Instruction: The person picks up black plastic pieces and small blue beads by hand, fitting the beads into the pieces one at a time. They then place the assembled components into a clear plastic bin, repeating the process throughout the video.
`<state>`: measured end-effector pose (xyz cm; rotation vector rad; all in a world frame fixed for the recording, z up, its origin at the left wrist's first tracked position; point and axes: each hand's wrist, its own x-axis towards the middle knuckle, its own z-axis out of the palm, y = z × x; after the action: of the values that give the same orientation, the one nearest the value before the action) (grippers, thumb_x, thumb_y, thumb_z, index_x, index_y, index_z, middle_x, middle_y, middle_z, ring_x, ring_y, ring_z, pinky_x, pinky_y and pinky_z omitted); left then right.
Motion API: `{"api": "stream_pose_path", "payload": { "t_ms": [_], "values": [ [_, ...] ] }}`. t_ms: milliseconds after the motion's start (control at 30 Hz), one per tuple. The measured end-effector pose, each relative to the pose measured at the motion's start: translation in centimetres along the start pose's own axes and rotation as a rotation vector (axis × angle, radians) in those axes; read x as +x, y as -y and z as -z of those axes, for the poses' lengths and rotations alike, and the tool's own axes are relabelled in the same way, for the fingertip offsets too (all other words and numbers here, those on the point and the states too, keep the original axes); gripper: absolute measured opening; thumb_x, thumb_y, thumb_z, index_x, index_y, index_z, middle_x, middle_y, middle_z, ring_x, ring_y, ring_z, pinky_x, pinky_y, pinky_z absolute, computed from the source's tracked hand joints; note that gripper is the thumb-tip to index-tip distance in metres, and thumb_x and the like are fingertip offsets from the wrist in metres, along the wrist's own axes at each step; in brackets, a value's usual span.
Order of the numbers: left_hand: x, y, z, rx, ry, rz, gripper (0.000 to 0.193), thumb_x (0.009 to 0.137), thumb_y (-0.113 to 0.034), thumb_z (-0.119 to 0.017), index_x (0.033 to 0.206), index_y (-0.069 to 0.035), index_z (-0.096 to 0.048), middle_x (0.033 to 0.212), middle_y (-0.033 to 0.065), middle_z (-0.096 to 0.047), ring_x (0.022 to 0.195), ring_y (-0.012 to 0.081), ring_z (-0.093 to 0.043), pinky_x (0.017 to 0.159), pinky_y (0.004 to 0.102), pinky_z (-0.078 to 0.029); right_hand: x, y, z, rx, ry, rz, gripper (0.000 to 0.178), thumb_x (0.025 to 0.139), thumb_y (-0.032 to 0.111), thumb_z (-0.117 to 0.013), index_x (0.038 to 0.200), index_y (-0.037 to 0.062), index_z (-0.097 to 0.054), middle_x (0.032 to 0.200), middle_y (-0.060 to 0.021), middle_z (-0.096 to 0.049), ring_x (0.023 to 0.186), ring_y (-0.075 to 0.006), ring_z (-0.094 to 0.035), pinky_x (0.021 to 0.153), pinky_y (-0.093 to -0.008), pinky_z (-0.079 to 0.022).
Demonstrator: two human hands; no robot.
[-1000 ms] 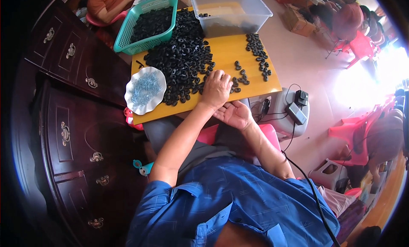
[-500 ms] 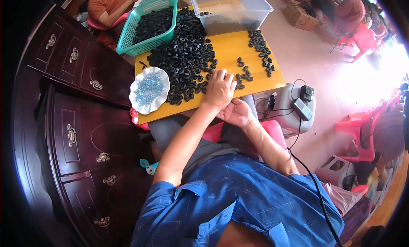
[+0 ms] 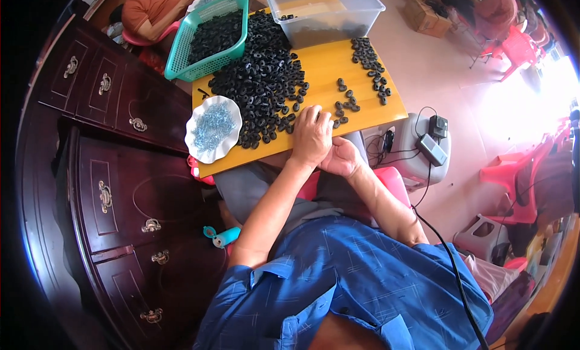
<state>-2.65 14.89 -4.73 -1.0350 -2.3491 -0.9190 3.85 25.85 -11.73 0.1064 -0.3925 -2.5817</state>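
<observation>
My left hand (image 3: 312, 135) is over the front edge of the yellow table (image 3: 323, 72), back of the hand up, its fingers bent together. What they pinch is hidden. Against it from below lies my right hand (image 3: 342, 157), palm up, with its fingers mostly covered by the left. Beyond the left hand spreads a large heap of small black oval pieces (image 3: 266, 78). A few loose black pieces (image 3: 347, 102) lie right of my hands. Left of the heap, a white wavy-edged dish (image 3: 229, 143) holds fine bluish wiry bits (image 3: 214, 125), resembling tiny springs.
A green basket (image 3: 205, 70) of black pieces and a clear plastic bin (image 3: 332, 31) stand at the back. More black pieces (image 3: 374, 72) line the right edge. Dark drawers (image 3: 121, 169) stand at left; a black cable (image 3: 444, 244) runs at right. Other people sit farther off.
Both hands have shifted slightly toward the right, staying together at the table edge. The view has moved a little. The loose pieces look the same.
</observation>
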Motion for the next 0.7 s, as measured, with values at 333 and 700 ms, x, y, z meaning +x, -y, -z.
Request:
{"api": "stream_pose_path", "payload": {
  "t_ms": [333,700],
  "values": [
    [-0.6,-0.1,0.3,-0.018,-0.015,-0.009,0.013,0.088,-0.014,-0.068,0.096,-0.003,-0.066,0.107,0.0162,-0.062,0.107,0.0356,-0.060,0.093,0.0462,-0.050,0.5,0.4,0.7,0.035,0.012,-0.022,0.050,0.109,0.027,-0.031,0.145,-0.0057,-0.044,0.150,-0.0224,-0.049,0.141,-0.0344,-0.046,0.123,-0.0500,-0.030],
    [-2.3,-1.4,1.3,-0.098,-0.011,-0.078,0.013,0.088,-0.013,-0.068,0.096,-0.004,-0.067,0.108,0.0153,-0.064,0.106,0.0355,-0.061,0.094,0.0453,-0.051,0.7,0.5,1.3,0.033,-0.006,0.003,0.040,0.107,0.025,-0.040,0.132,-0.0031,-0.055,0.137,-0.0210,-0.059,0.130,-0.0322,-0.056,0.117,-0.0488,-0.039]
  ]
}}
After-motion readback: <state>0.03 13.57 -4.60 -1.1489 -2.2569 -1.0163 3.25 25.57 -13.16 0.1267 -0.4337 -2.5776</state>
